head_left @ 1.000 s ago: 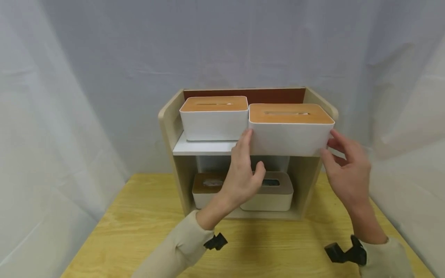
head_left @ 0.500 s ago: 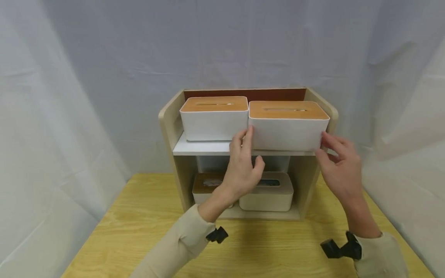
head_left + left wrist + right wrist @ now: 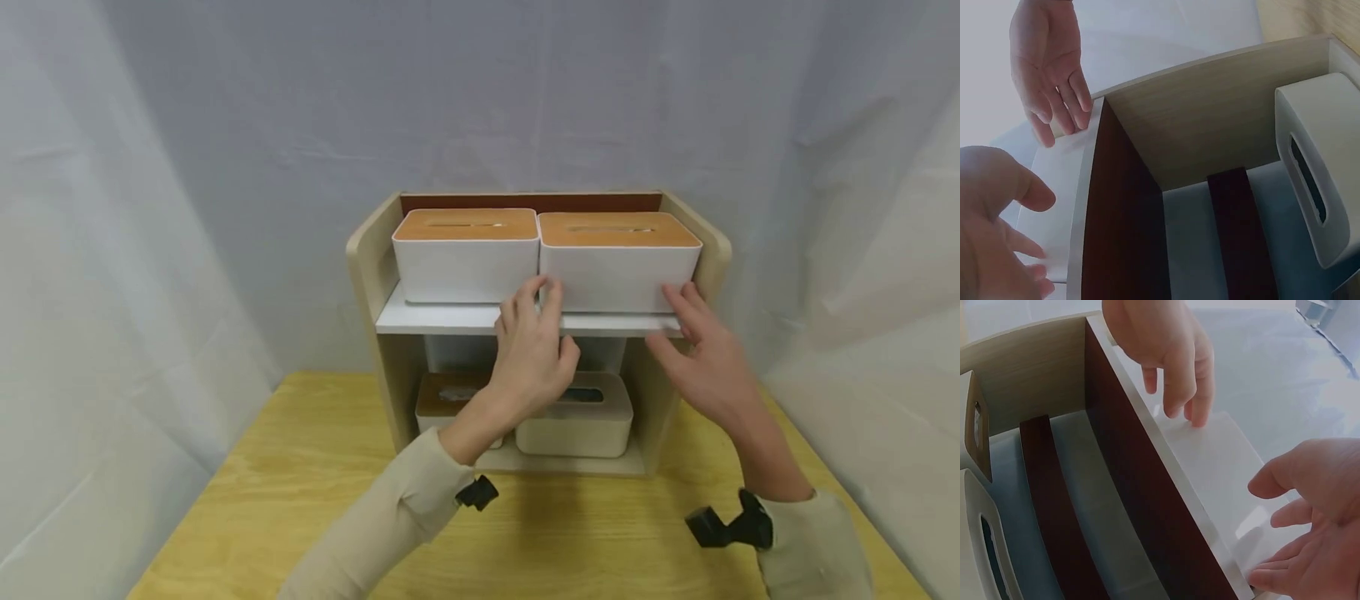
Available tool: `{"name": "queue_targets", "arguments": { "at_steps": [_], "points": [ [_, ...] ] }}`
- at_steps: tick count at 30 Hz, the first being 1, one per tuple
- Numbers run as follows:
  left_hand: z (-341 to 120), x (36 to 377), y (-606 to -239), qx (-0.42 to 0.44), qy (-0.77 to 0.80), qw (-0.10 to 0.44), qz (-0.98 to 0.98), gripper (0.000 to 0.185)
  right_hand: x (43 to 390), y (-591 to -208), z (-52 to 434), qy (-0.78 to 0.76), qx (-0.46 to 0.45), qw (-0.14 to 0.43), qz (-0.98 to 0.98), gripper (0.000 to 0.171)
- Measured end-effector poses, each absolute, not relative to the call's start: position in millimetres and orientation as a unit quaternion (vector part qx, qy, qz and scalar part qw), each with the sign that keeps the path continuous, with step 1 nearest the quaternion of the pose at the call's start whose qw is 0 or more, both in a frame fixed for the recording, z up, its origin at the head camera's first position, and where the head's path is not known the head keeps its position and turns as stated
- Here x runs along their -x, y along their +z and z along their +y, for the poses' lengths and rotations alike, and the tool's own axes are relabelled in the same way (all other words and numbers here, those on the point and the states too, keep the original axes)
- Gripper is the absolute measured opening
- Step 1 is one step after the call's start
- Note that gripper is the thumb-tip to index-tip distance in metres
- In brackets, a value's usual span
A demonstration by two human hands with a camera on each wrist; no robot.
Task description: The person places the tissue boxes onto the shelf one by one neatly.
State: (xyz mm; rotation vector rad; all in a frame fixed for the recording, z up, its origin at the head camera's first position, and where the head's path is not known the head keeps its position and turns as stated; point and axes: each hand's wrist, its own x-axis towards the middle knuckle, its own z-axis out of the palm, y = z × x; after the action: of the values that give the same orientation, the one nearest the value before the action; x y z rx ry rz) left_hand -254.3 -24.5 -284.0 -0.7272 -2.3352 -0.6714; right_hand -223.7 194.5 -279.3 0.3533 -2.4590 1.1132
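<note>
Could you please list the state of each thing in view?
Right box: upright on the top shelf, lid on, against the left box.
Left box: upright, lid on.
Lower boxes: on the bottom shelf, lids on.
Left hand: open, fingertips on the right box.
Right hand: open, fingertips on the right box.

Right hand (image 3: 1310,519) fingers (image 3: 1279,515) straight against white box front (image 3: 1222,469), left hand (image 3: 1160,344) opposite

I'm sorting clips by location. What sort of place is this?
Probably a staged recording booth, not a home: pale fabric backdrop on every side, one wooden table, and a small shelf unit holding tissue boxes.
</note>
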Motion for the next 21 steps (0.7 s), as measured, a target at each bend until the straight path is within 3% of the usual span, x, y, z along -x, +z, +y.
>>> {"name": "queue_targets", "arguments": {
  "at_steps": [11, 15, 18, 21],
  "points": [
    [-24, 267, -276, 0.26, -0.181, 0.253, -0.914, 0.071, 249, -262, 193, 0.361, -0.142, 0.195, -0.901, 0.07],
    [-28, 256, -290, 0.272, -0.17, 0.236, -0.917, 0.073, 243, -274, 194, 0.339, -0.146, 0.19, -0.91, 0.07],
    [-39, 239, -308, 0.289, -0.165, 0.247, -0.91, 0.073, 230, -293, 194, 0.327, -0.162, 0.216, -0.906, 0.069],
    [-56, 219, -324, 0.301, -0.144, 0.294, -0.896, 0.074, 217, -315, 192, 0.321, -0.189, 0.275, -0.886, 0.069]
  ]
}}
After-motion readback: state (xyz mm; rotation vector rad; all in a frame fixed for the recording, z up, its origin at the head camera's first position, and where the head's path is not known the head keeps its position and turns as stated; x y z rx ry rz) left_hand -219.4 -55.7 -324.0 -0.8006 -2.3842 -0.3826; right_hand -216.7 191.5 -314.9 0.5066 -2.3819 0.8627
